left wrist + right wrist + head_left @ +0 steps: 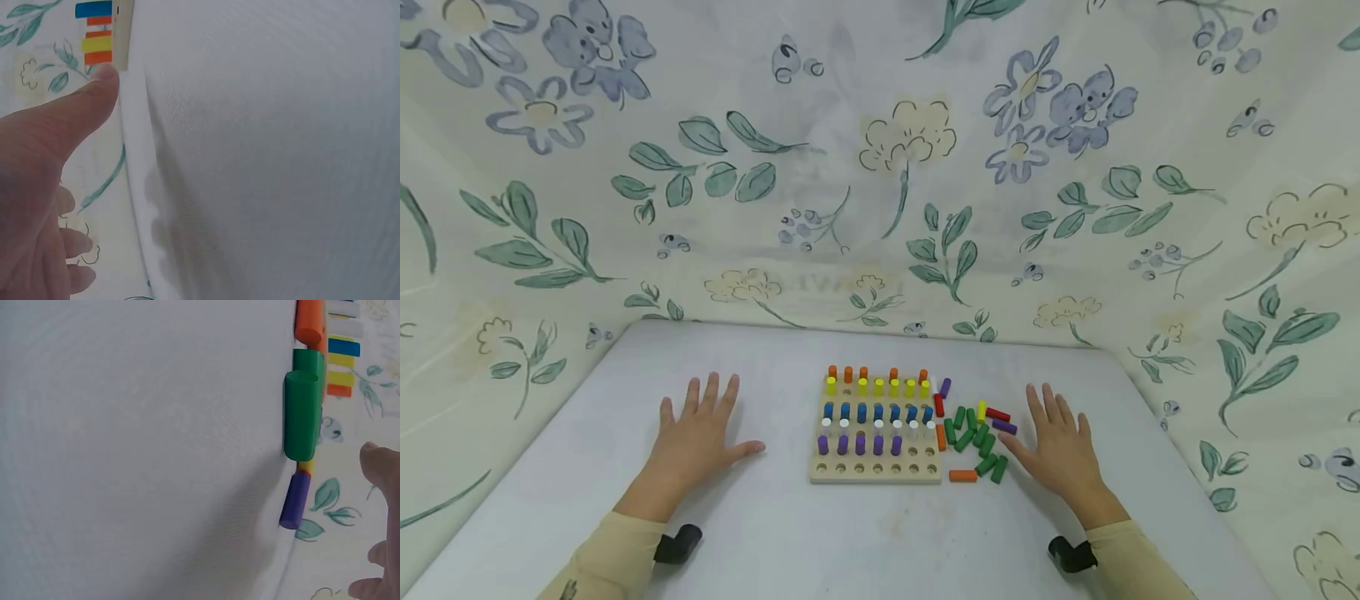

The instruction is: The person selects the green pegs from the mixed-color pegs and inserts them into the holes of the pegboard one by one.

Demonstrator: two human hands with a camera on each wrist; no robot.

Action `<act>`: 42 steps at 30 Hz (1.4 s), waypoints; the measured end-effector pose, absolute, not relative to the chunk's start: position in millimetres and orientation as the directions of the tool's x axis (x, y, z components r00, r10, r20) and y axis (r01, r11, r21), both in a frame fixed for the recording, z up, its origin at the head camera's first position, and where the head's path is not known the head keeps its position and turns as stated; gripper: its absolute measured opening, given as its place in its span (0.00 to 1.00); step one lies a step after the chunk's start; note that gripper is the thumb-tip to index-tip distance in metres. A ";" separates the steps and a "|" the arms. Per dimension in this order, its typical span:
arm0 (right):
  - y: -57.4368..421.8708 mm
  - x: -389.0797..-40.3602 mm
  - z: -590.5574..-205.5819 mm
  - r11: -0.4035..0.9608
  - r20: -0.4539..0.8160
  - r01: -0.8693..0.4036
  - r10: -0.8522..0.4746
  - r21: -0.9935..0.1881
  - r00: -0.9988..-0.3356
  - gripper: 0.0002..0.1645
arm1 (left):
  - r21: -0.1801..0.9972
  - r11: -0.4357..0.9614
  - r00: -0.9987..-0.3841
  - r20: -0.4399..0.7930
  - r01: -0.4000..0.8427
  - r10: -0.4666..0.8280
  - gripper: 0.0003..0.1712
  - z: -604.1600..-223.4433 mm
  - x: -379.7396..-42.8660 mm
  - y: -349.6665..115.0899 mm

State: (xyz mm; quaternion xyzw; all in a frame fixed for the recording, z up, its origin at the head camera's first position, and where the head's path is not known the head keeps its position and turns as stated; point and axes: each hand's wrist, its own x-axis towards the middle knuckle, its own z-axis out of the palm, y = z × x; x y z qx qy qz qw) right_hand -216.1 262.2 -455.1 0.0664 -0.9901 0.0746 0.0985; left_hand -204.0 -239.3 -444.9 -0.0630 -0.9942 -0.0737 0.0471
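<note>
A wooden pegboard sits mid-table, with rows of orange, yellow, blue, white and purple pegs standing in its holes. The row nearest the person holds no pegs. To the left of the board, the left hand is spread with straight fingers and holds nothing. On the other side, the right hand is spread too, its thumb close to a loose purple peg. Several green pegs lie scattered between board and right hand. In the right wrist view, a green peg lies in front of the others.
Loose orange pegs, red pegs and a yellow peg lie among the green ones. Another purple peg is by the board's far right corner. A floral cloth rises behind the white table.
</note>
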 end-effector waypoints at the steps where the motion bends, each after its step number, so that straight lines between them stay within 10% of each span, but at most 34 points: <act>1: 262.2 -215.7 -455.3 0.980 0.213 -0.149 -0.119 -0.133 -0.970 0.58 | 0.131 0.981 -0.986 0.107 0.142 0.128 0.63 -444.4 -204.3 -239.4; 28: 257.3 -211.2 -459.3 0.903 0.029 -0.121 -0.120 -0.413 -0.992 0.36 | 0.189 0.960 -0.978 0.083 0.206 0.194 0.48 -441.8 -201.5 -227.2; 42: 255.5 -206.8 -457.7 0.819 -0.052 -0.160 -0.225 -0.551 -0.973 0.37 | 0.289 0.933 -0.974 -0.002 0.216 0.226 0.58 -443.1 -203.3 -217.2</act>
